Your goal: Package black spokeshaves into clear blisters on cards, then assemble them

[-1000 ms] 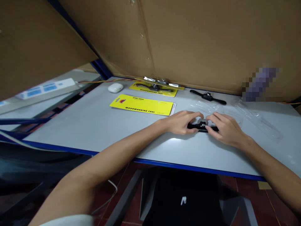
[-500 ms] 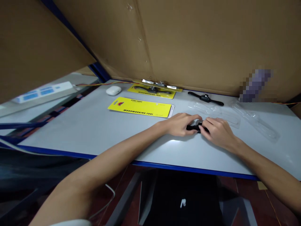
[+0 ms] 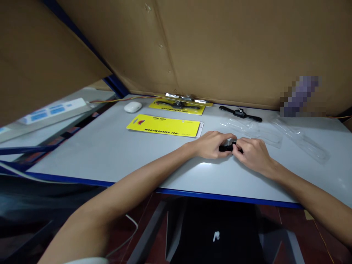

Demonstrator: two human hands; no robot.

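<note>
While the left hand (image 3: 211, 145) has kept its place at one end of the black tool (image 3: 225, 148), the right hand (image 3: 254, 154) has shifted inward over the past second, and its curled fingers now cover the middle fitting that showed earlier. This appears to put the contact at the centre of the tool rather than along its handle; whether any part is being turned cannot be told. The hands are close together, both closed on the tool, which lies low over the near part of the table (image 3: 110, 146). The table surface is smooth, pale grey and faintly glossy, with a blue edge. Beyond the hands lies a second black tool (image 3: 240, 113), slender, with flattened handles and a blocky centre. Noted beside it: thin, crinkled clear plastic shells (image 3: 302, 141), moulded and reflective. A flat yellow card (image 3: 165, 125), printed "WOODWORKING TOOL", lies toward the left; behind it sits a rounded, glossy white case (image 3: 132, 106). Matt brown cardboard (image 3: 220, 47), creased vertically, backs the table.
</note>
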